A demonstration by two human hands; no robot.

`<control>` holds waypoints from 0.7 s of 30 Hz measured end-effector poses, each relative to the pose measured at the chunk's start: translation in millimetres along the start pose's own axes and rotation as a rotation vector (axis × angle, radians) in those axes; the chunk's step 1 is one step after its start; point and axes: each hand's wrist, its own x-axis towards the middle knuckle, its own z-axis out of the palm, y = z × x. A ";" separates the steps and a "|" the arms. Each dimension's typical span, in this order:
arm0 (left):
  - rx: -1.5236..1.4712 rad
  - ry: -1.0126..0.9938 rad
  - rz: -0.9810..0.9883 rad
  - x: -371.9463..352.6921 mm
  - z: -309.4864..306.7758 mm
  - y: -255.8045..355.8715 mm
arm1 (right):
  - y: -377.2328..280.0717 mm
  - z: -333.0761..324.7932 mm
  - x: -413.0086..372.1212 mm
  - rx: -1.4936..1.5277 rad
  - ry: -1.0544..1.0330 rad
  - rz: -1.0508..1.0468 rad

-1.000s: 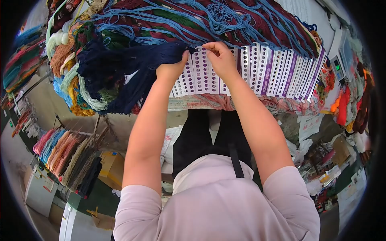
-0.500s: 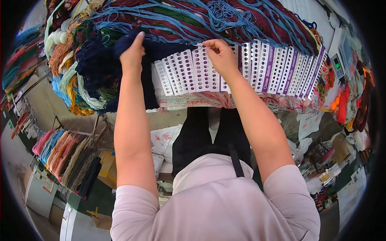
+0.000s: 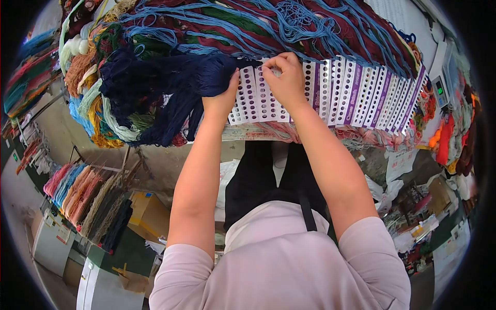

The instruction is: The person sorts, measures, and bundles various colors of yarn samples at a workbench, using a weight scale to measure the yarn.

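Note:
My left hand (image 3: 221, 101) is closed around a thick bundle of navy thread (image 3: 181, 72), whose loose strands spread left and hang over the table edge. A row of white and purple punched thread cards (image 3: 351, 95) lies fanned side by side, each with a line of round holes. Over the top ends of the cards my right hand (image 3: 285, 80) is pinched, thumb against fingers. Navy strands run from the bundle to these fingertips; the exact grip point is partly hidden by the fingers.
Blue, maroon and green skeins (image 3: 248, 26) are heaped behind the cards. Pink thread (image 3: 356, 135) lies along the front edge. A scale with a green display (image 3: 439, 88) stands at the right. Colored hanks hang on a rack (image 3: 88, 199) at lower left.
My left hand has moved right with the navy bundle, close to my right hand, now covering the leftmost cards. The right hand stays pinched at nearly the same spot.

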 end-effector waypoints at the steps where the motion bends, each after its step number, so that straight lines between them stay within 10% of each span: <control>1: 0.025 -0.004 -0.013 -2.6 -0.6 -3.2 | 0.4 -2.1 0.2 0.026 -0.025 0.006; 10: -0.223 0.063 -0.255 11.3 13.2 25.6 | -0.5 -4.5 0.5 0.046 -0.028 0.001; 13: 0.170 -0.020 0.161 19.9 19.9 10.2 | -1.3 -5.0 1.8 0.070 -0.027 -0.005; 21: 0.424 -0.156 0.236 28.4 13.8 13.0 | -0.8 -6.8 1.9 0.102 -0.013 -0.022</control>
